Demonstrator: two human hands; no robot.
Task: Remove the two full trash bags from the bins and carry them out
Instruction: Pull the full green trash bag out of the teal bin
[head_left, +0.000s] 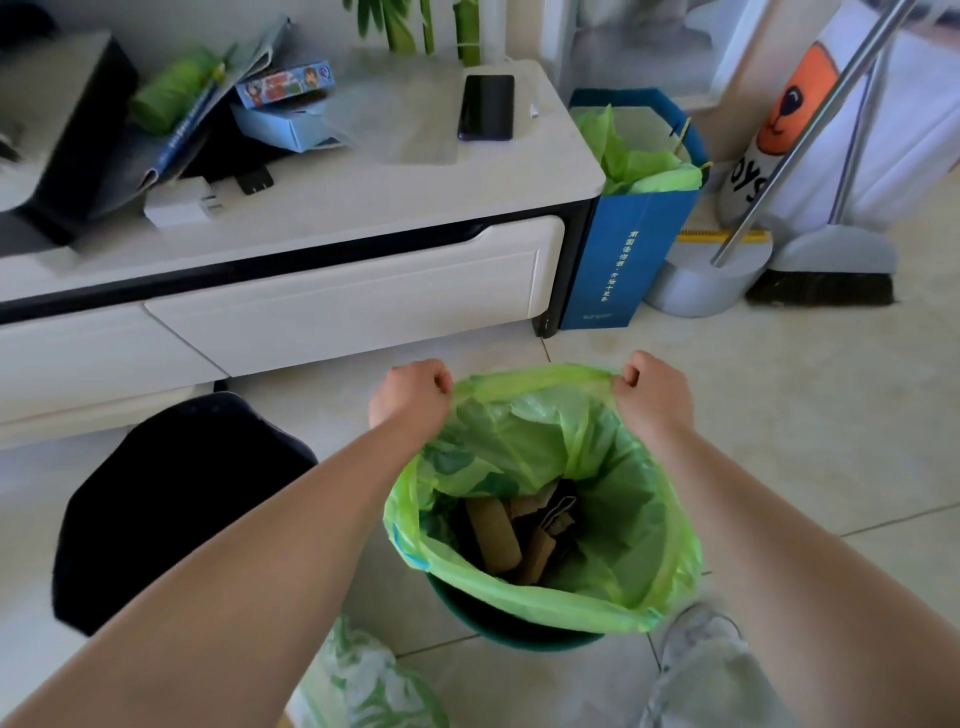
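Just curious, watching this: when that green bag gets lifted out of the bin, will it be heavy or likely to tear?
Probably light: the green bag seems to hold mostly cardboard scraps, low down. It looks thin and floppy, so it should sag. Cardboard corners might poke the film, though both hands grip the rim.

My forearms are bare from elbow to wrist, with no sleeve, watch or ring showing on the left hand (410, 392) or right hand (652, 392). Below the right forearm, my leg wears pale grey-blue fabric.

Open floor (779, 415) right of bin (519, 631); cabinet (311, 291) behind.
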